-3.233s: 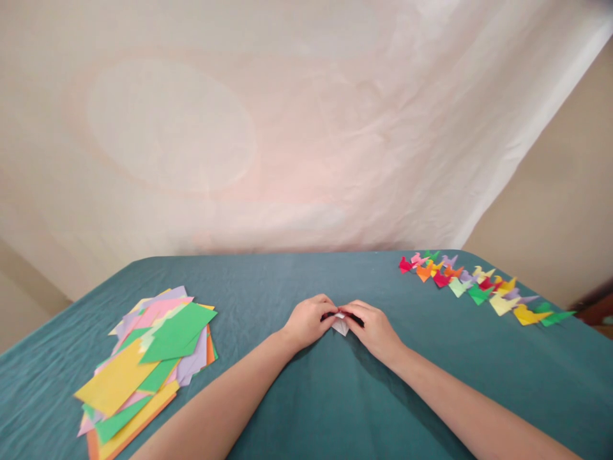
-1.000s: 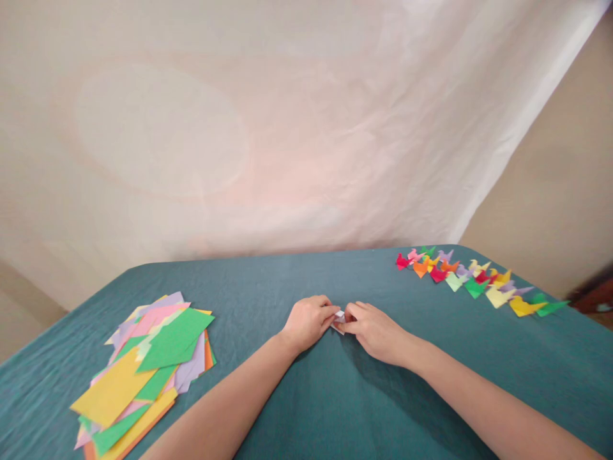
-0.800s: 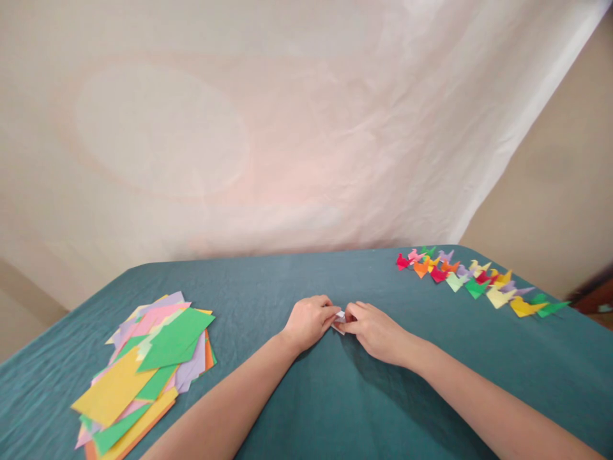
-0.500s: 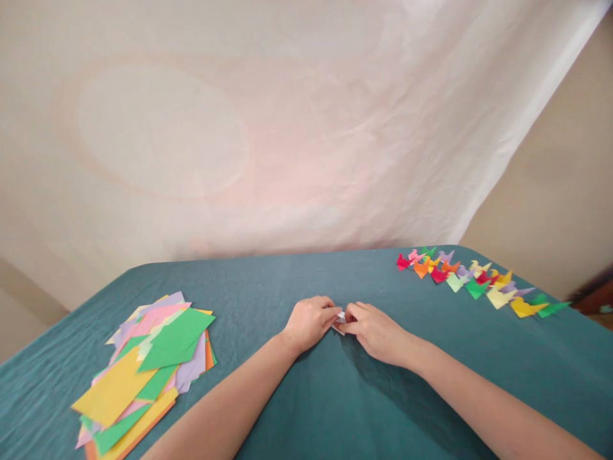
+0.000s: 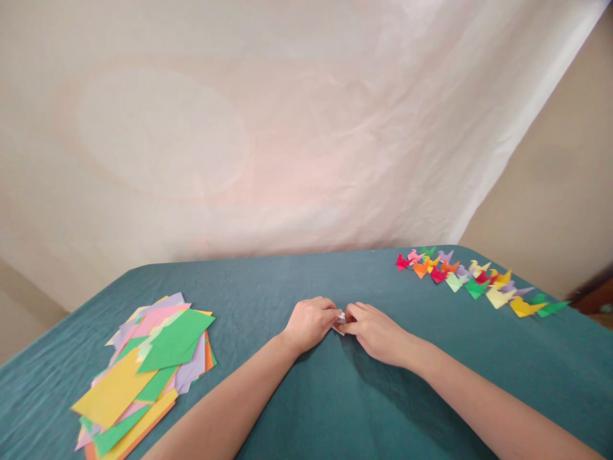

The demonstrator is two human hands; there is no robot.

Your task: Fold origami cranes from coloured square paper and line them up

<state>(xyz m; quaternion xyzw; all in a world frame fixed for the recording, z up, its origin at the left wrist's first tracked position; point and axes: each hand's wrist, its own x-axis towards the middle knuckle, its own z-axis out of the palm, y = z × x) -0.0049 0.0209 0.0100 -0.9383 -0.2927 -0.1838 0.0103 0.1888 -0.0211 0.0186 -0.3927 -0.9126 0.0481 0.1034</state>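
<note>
Head view: left hand (image 5: pixel 311 324), right hand (image 5: pixel 376 331) both pinching white paper (image 5: pixel 341 315), apart from far table edge (image 5: pixel 287 259)

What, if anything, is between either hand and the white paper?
Nothing visible: the left hand and right hand both pinch the white paper. The sheets lie off left, the birds off right.

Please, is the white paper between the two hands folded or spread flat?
Folded: the white paper shows layered edges, held between the left hand and right hand. Fingers cover part; I cannot tell its full shape.
</note>
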